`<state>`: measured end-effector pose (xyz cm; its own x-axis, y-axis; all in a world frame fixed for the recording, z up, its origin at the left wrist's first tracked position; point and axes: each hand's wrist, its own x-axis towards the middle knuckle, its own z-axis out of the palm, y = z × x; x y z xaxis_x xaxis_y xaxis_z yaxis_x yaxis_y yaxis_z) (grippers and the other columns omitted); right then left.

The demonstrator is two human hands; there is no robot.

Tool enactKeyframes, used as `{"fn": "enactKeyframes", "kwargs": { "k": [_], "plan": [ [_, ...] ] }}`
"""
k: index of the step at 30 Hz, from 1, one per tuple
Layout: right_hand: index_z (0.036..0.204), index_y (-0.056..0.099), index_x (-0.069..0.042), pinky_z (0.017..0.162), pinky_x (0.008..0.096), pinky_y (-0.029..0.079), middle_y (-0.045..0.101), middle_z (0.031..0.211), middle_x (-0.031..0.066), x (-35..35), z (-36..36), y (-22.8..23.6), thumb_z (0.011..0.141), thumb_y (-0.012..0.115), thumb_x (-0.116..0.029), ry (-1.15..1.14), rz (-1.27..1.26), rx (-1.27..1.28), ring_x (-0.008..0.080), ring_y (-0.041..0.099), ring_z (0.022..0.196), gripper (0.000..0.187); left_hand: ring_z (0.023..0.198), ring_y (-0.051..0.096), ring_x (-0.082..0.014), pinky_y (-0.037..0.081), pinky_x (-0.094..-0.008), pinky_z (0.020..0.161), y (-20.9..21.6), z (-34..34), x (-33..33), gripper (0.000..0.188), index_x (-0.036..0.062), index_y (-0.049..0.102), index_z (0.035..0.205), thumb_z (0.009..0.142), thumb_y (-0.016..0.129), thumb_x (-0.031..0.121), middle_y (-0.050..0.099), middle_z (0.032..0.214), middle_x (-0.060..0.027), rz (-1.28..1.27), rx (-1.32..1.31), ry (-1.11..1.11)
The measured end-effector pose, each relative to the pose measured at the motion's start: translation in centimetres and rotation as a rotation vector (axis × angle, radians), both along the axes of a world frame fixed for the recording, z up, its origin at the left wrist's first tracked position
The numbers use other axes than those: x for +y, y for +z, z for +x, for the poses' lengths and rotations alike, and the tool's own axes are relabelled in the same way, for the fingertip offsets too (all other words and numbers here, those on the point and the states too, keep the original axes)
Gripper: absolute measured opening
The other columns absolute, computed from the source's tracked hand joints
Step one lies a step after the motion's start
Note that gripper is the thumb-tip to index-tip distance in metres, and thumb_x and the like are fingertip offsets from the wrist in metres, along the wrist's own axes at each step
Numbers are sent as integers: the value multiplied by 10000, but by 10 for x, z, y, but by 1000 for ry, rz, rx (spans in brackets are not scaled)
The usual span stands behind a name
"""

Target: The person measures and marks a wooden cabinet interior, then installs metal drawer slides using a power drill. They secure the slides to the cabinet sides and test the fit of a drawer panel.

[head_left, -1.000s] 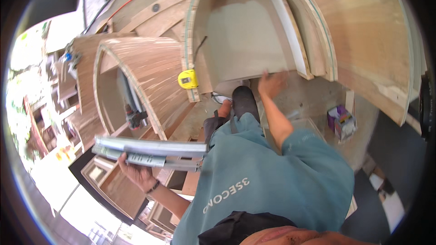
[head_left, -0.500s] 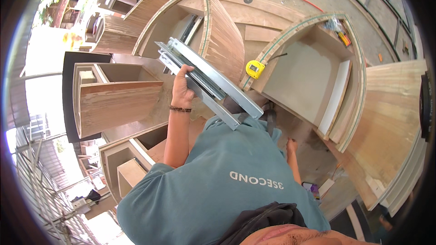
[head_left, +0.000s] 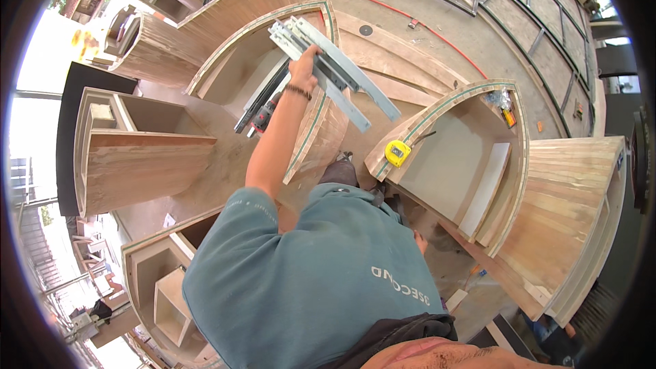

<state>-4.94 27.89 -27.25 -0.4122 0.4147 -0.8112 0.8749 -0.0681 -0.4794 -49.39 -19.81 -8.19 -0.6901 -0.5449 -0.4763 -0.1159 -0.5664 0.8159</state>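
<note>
Several silver metal drawer slides [head_left: 354, 83] are bundled in my left hand [head_left: 305, 71]. Its fingers wrap round them, and the arm stretches forward over the edge of a curved wooden cabinet [head_left: 326, 17]. More drawer slides [head_left: 263, 96], dark and pale, lie in that cabinet's opening below the hand. A red-and-black power tool [head_left: 264, 117] sits beside them, partly covered by my forearm. My right hand [head_left: 420, 241] hangs low by my side; only a small part shows past my shirt, and its fingers cannot be made out.
Right of my legs stands a second curved cabinet [head_left: 451, 164] with a yellow tape measure [head_left: 397, 153] on its edge. A plastic bag [head_left: 501, 100] lies at its far corner. A red hose [head_left: 437, 35] crosses the floor near a black metal frame [head_left: 478, 0]. More wooden cabinets [head_left: 147, 171] stand at left.
My left hand has carried the drawer slides forward and slightly right, over the curved cabinet's edge. The view has shifted, and my right hand shows less beside my shirt.
</note>
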Motion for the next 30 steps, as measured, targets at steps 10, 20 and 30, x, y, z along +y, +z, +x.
{"fn": "enactKeyframes", "kwargs": {
  "k": [10, 20, 30],
  "plan": [
    [1142, 664, 71, 670, 322, 488, 659, 900, 104, -39, 63, 1, 956, 637, -256, -121, 156, 31, 177, 596, 799, 377, 917, 659, -282, 561, -420, 835, -95, -161, -89, 621, -126, 607, 1092, 533, 813, 45, 677, 1075, -164, -54, -147, 109],
    [1078, 673, 49, 629, 308, 493, 675, 841, 94, -78, 36, 29, 957, 648, -251, -83, 88, -35, 163, 621, 742, 325, 1019, 652, -286, 551, -438, 906, -128, -160, -115, 797, -110, 507, 1238, 560, 879, 83, 642, 1187, -186, -33, -121, 85],
    [1014, 682, 28, 588, 294, 499, 690, 782, 84, -43, -57, 59, 957, 659, -245, -46, 429, 281, 149, 647, 685, 280, 1204, 589, -357, 480, -584, 1024, -129, -154, -127, 925, 8, 307, 1483, 755, 805, 287, 534, 1414, -185, 86, 42, -228]
  ]
}}
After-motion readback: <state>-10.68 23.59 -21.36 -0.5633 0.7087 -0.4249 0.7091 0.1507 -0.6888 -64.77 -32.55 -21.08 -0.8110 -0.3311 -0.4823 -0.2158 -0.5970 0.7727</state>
